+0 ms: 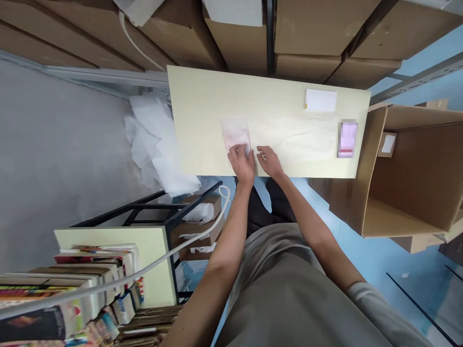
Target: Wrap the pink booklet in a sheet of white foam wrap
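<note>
A thin, pale pinkish packet (236, 131) lies flat on the cream tabletop (202, 106). My left hand (242, 163) rests on its near end, fingers curled over the packet and thumb at its right edge. Just to the right, my right hand (269, 161) is held low over the table with its fingers bent and apart, and nothing shows between them. A wrinkled translucent sheet (304, 140) stretches from beside the packet toward the right; whether the right fingertips touch it is unclear.
A white card or small box (320, 100) and a phone (347, 139) with a blurred screen lie on the table's right. Beyond stands an open cardboard box (415, 178). Crumpled white wrap (152, 144) hangs at the left. A white cable (173, 250) crosses above books (90, 270).
</note>
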Motion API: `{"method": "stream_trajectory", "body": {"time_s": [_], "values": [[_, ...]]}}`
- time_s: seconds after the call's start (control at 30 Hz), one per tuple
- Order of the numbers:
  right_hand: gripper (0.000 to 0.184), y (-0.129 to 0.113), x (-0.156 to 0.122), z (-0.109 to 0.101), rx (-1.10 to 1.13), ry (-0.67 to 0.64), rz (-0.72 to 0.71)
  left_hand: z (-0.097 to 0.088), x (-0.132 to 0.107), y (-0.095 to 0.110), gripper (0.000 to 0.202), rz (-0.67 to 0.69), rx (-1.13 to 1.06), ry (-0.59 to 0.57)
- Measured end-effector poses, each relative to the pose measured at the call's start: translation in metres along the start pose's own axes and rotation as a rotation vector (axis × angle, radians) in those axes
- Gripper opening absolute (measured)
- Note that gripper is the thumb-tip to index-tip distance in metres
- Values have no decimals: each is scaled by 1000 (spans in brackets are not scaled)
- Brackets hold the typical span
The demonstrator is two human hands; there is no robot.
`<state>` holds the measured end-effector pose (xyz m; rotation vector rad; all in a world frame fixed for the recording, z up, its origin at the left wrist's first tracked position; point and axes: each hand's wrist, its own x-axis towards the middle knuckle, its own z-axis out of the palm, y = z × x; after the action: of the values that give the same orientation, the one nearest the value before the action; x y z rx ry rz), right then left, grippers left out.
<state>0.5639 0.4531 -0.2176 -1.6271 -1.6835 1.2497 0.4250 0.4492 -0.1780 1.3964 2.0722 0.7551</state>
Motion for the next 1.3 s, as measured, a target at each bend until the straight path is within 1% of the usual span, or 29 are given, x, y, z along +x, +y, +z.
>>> {"method": "stream_trajectory", "body": {"time_s": [0.1, 0.17, 0.23, 0.3, 0.37, 0.43, 0.47, 0.53, 0.57, 0.63, 0.7, 0.8, 0.87, 0.93, 0.97, 1.03, 1.1, 1.17, 1.23, 1.3], "values": [[48, 3, -4, -2, -46, -61, -59, 5, -1, 3, 28, -26, 24, 27], [54, 0, -7, -4, -97, -83, -96, 5, -1, 6, 30, -62, 49, 20], [58, -7, -10, -5, -162, -102, -116, 1, 0, 6, 30, -87, 57, 9], [58, -16, -12, -7, -240, -130, -106, -7, 3, 2, 32, -90, 47, 23], [57, -26, -13, -9, -327, -162, -74, -19, 8, -8, 38, -125, 29, 72], [57, -35, -14, -9, -409, -185, -39, -31, 14, -19, 43, -243, -6, 101], [57, -39, -14, -9, -440, -190, -27, -36, 19, -24, 41, -316, -35, 91], [57, -44, -17, -6, -464, -181, -20, -44, 28, -32, 34, -432, -108, 33], [57, -45, -18, -3, -455, -167, -23, -47, 32, -33, 30, -455, -140, 3], [56, -46, -21, 5, -411, -122, -24, -50, 37, -30, 25, -443, -168, -13], [55, -46, -24, 13, -366, -72, -3, -50, 36, -18, 24, -380, -164, 7], [55, -44, -25, 19, -335, -27, 38, -42, 25, 9, 23, -232, -175, -14], [53, -38, -23, 14, -275, -34, 28, -30, 14, 29, 24, -146, -191, -59], [46, -29, -21, 0, -152, -35, 14, -13, 3, 46, 26, -91, -200, -88], [43, -23, -20, -9, -84, -13, 21, -3, -1, 52, 26, -69, -203, -101], [42, -12, -21, -29, 17, 85, 61, 18, -6, 61, 26, -34, -208, -135], [45, -1, -24, -46, 44, 191, 95, 36, -8, 64, 22, -41, -205, -167], [45, 6, -28, -57, 19, 231, 91, 47, -6, 62, 19, -86, -197, -172], [45, 11, -30, -60, -29, 215, 68, 49, -1, 54, 22, -111, -196, -142], [43, 13, -30, -59, -75, 187, 48, 42, 5, 42, 27, -103, -200, -79]]}}
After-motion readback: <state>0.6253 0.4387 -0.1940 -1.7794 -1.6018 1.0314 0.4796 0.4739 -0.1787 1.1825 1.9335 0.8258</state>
